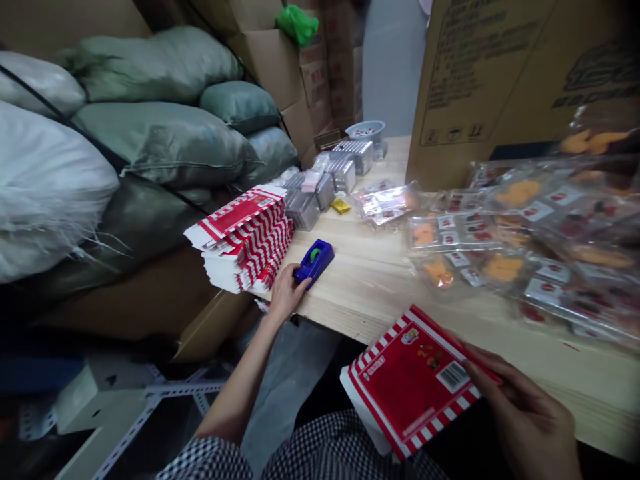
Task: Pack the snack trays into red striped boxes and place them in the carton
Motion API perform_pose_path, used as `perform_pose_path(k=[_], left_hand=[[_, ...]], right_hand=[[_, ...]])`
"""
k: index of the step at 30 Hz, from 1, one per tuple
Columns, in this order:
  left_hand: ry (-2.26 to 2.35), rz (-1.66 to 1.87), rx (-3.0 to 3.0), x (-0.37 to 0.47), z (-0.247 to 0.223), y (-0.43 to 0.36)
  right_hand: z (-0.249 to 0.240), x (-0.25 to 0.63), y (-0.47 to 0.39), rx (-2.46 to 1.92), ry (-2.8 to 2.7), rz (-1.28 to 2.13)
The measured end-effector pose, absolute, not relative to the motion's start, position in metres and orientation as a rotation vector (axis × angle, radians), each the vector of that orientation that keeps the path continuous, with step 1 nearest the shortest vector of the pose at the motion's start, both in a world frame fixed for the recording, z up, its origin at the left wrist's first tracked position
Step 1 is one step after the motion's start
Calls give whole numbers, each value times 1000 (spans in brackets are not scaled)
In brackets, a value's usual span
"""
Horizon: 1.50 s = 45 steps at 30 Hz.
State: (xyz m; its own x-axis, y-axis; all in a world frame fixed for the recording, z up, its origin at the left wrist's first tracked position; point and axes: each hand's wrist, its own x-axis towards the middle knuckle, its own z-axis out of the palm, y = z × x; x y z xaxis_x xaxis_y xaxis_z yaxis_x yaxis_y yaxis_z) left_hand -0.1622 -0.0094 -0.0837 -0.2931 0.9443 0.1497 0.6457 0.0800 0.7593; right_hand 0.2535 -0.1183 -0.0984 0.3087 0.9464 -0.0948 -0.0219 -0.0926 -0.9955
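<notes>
A blue tape dispenser (pixel 323 256) with a green core sits near the table's front edge. My left hand (pixel 286 293) is closed at its near end, thumb on one side and fingers on the other; whether a strip of tape is between them I cannot make out. In my right hand (pixel 525 400) is a red box with white stripes (pixel 400 393), held by its right edge, tilted, in front of the table edge. Its barcode side faces up and a white flap shows at its left. Beside my left hand lies a stack of flat red-and-white boxes (pixel 250 233).
Clear plastic packs with orange and red pieces (pixel 500 247) cover the table's right side, before a large carton (pixel 500 80). Clear plastic cases (pixel 325 187), a yellow packet (pixel 341 206) and a bowl (pixel 366 131) stand farther back. Stuffed sacks (pixel 165 133) are piled at left.
</notes>
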Motion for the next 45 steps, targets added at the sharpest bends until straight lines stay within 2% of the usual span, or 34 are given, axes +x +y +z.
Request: perform_pose_path(k=[7, 13, 22, 30, 35, 40, 45], left_hand=[[1788, 989, 1244, -176, -56, 20], [1647, 1130, 990, -178, -45, 20], [1501, 1273, 861, -181, -71, -10], [1784, 1413, 1066, -172, -82, -27], [1807, 1455, 1208, -109, -52, -74], [1274, 1358, 1004, -5, -16, -119], [1088, 1282, 780, 42, -17, -120]], right_hand=[[-90, 248, -124, -1388, -904, 1056], [-91, 242, -127, -1392, -970, 1075], [-80, 231, -126, -1335, -1066, 1062], [-69, 219, -127, -1291, -1121, 1026], [-46, 207, -131, -1228, -1278, 826], [-39, 194, -140, -1224, -1451, 635], [-42, 186, -150, -1182, -1539, 612]])
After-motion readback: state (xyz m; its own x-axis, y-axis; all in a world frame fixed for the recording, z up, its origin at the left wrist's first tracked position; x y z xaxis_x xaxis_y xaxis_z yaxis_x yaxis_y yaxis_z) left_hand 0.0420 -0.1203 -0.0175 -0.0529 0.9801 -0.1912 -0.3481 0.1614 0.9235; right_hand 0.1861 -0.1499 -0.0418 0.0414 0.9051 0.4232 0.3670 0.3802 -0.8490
